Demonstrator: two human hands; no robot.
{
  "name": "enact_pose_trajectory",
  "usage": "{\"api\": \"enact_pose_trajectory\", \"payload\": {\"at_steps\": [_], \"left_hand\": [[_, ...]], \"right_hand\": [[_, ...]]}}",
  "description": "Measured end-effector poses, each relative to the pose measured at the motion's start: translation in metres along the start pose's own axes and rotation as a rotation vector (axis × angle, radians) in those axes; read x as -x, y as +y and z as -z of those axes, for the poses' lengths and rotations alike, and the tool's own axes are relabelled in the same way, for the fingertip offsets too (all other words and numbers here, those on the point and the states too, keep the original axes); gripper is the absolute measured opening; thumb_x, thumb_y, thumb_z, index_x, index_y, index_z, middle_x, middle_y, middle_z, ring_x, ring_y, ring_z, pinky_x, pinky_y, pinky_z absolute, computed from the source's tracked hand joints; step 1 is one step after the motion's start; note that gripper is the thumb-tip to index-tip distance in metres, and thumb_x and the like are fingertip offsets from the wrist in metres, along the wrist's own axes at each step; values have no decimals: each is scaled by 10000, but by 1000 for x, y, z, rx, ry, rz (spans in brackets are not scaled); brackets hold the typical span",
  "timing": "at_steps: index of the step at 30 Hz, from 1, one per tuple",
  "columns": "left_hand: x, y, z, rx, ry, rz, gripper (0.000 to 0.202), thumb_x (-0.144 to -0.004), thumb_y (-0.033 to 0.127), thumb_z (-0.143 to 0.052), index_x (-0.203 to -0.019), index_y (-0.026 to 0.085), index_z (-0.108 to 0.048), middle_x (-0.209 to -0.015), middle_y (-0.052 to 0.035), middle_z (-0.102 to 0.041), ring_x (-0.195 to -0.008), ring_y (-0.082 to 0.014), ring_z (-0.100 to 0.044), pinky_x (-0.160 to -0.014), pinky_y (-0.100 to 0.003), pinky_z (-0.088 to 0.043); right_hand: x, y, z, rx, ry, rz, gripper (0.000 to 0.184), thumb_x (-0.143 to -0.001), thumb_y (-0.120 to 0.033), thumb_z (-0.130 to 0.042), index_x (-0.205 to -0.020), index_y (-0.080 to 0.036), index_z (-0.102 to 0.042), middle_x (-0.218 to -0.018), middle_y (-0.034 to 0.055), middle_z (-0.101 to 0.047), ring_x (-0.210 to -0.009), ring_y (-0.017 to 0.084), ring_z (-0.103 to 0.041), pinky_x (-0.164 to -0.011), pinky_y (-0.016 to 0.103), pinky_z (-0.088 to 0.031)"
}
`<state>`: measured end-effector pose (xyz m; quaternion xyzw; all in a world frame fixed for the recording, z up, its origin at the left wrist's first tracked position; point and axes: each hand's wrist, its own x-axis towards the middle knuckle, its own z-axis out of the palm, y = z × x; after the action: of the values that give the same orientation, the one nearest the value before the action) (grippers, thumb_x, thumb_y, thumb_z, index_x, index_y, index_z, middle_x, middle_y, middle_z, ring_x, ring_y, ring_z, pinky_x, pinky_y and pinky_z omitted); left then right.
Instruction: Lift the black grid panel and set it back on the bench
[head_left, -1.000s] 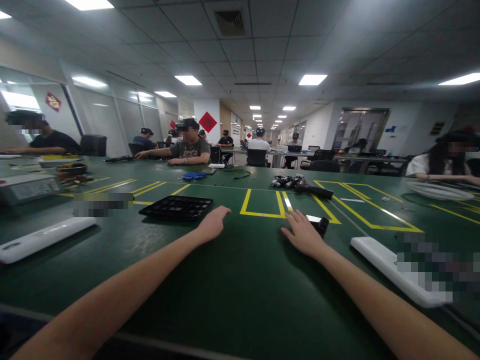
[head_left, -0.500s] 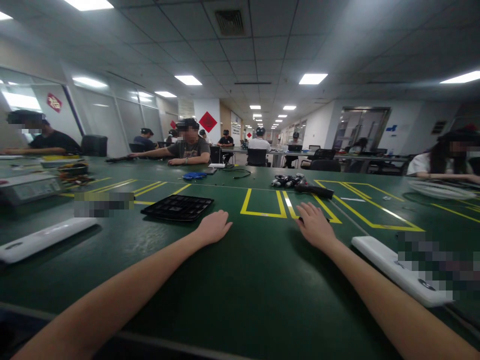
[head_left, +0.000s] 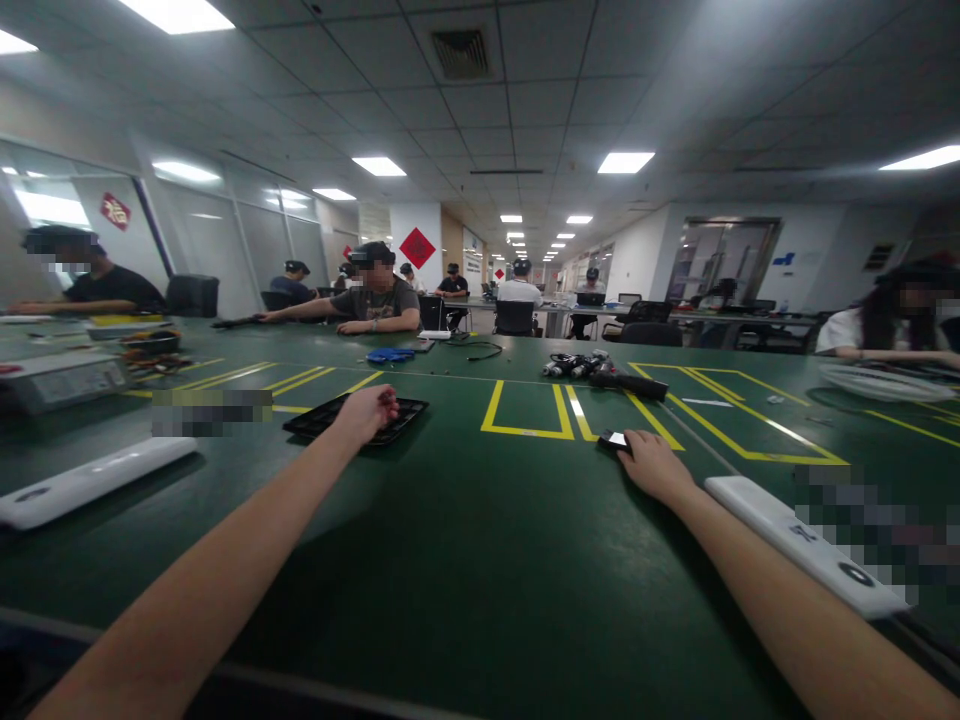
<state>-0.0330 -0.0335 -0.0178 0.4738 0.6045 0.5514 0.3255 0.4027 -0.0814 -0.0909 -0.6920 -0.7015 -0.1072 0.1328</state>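
My left hand [head_left: 369,413] hovers over the black ribbed tray [head_left: 409,418], hiding its middle. Its fingers are loosely bent with gaps between them, and nothing shows in them. Whether it touches the tray I cannot tell. On the right, my right hand [head_left: 656,466] rests low at the table, its fingers closed on the near end of a small flat black piece with a white label [head_left: 616,440]. That piece lies by the lower ends of the yellow tape lines [head_left: 580,414]; my fingers cover the rest of it.
White bars lie at left [head_left: 97,480] and right [head_left: 806,545] on the green table [head_left: 465,560]. Farther back are a black cable bundle [head_left: 581,366], a blue item [head_left: 390,355] and a grey box [head_left: 64,380]. Co-workers sit around the table, one across from me [head_left: 379,300].
My left hand has moved left from the bare table to above the tray. My right hand has shifted slightly right and down, its spread fingers now closed on the labelled black piece.
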Motion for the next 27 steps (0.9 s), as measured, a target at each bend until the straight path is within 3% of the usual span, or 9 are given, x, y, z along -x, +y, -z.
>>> {"api": "enact_pose_trajectory", "payload": {"at_steps": [3, 6, 10, 13, 18, 20, 23, 27], "left_hand": [[-15, 0, 37, -127, 95, 35, 261, -765, 287, -415, -528, 179, -395, -466, 5, -420, -544, -138, -506, -532, -254, -413], [-23, -8, 63, -326, 162, 82, 278, -674, 361, -546, -498, 174, -438, -498, -48, -502, -678, -235, -565, -574, -301, -413], [-26, -13, 70, -998, 38, 37, 368, -576, 497, -613, -548, 137, -544, -819, -189, -647, -920, -355, -567, -710, -357, -422], [-23, -12, 62, -1169, -13, 6, 400, -634, 508, -547, -667, 114, -606, -990, -222, -630, -974, -357, -557, -743, -362, -425], [-5, -8, 28, -1139, -71, -70, 421, -654, 540, -516, -695, 139, -638, -879, -157, -662, -882, -302, -597, -667, -309, -435], [12, -7, 0, -962, -158, -162, 399, -681, 526, -507, -686, 150, -638, -793, -111, -664, -810, -256, -605, -643, -287, -429], [51, -4, -48, -548, -262, -268, 358, -714, 456, -524, -839, 137, -627, -808, -74, -659, -763, -199, -591, -634, -270, -433], [97, -8, -93, -269, -479, -360, 355, -729, 432, -538, -912, 129, -568, -748, -30, -603, -680, -149, -549, -599, -261, -421]], "right_hand": [[0, 1, -1, -2, 2, -13, 378, -841, -287, -392, -1143, -97, -518, -1163, 175, -543, -1059, 301, -477, -876, 383, -350], [1, 1, 0, -7, 1, -19, 388, -844, -289, -382, -1153, -93, -512, -1170, 167, -538, -1067, 307, -470, -869, 377, -358], [1, 0, 3, -29, 7, -22, 375, -837, -275, -402, -1139, -89, -523, -1149, 174, -551, -1054, 303, -484, -879, 385, -353], [-1, -5, 6, -75, 17, -67, 363, -808, -264, -462, -1115, -90, -547, -1122, 173, -568, -1042, 289, -505, -894, 386, -348], [2, -45, 12, -380, 20, -8, 401, -748, -282, -551, -1125, -146, -562, -1111, 120, -585, -1041, 262, -520, -889, 378, -382], [8, -67, 14, -554, 7, 71, 399, -742, -270, -555, -1129, -169, -556, -1095, 102, -586, -1027, 245, -526, -892, 387, -392], [18, -95, 13, -794, -16, 169, 412, -760, -258, -532, -1166, -191, -519, -1134, 90, -555, -1049, 232, -508, -917, 399, -386], [28, -109, 5, -947, 21, 312, 379, -771, -236, -513, -1148, -191, -510, -1155, 90, -517, -1100, 236, -459, -962, 424, -347]]}}
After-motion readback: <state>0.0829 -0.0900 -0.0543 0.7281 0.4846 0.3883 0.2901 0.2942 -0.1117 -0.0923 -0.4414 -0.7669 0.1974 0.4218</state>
